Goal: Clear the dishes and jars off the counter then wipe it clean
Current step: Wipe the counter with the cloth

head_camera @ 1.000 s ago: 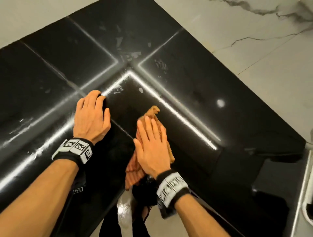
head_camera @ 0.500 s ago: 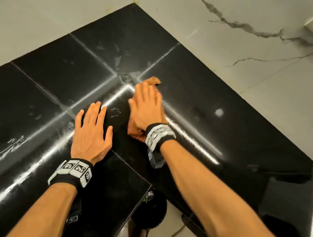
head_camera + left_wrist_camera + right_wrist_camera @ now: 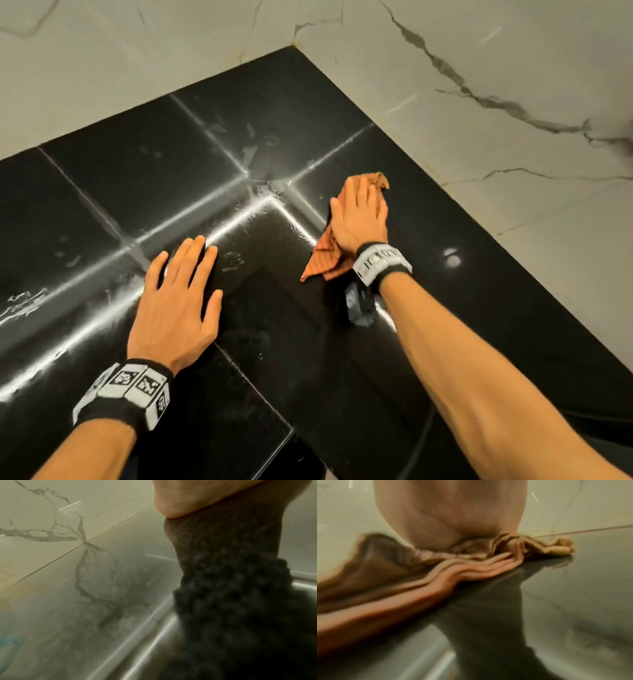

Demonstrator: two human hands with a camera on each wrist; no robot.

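Observation:
An orange striped cloth [image 3: 325,260] lies on the glossy black counter [image 3: 479,325], bunched under my right hand [image 3: 359,216]. That hand presses flat on the cloth with straight fingers, near the counter's far right edge by the wall. My left hand [image 3: 178,298] rests palm down on the counter, fingers straight and spread, holding nothing. In the right wrist view the heel of the palm [image 3: 450,517] sits on the crumpled cloth [image 3: 547,546], blurred by motion. The left wrist view shows only the heel of my left palm [image 3: 197,496] touching the shiny counter [image 3: 85,615].
White marble wall tiles [image 3: 479,85] with grey veins meet the counter at a corner at the back. Smears and streaks [image 3: 246,150] mark the counter near the bright light reflections. The counter's inner front edge [image 3: 284,442] drops off below, between my forearms.
My right hand has pushed the cloth away from me and to the right, towards the wall. My left hand has stayed flat on the counter.

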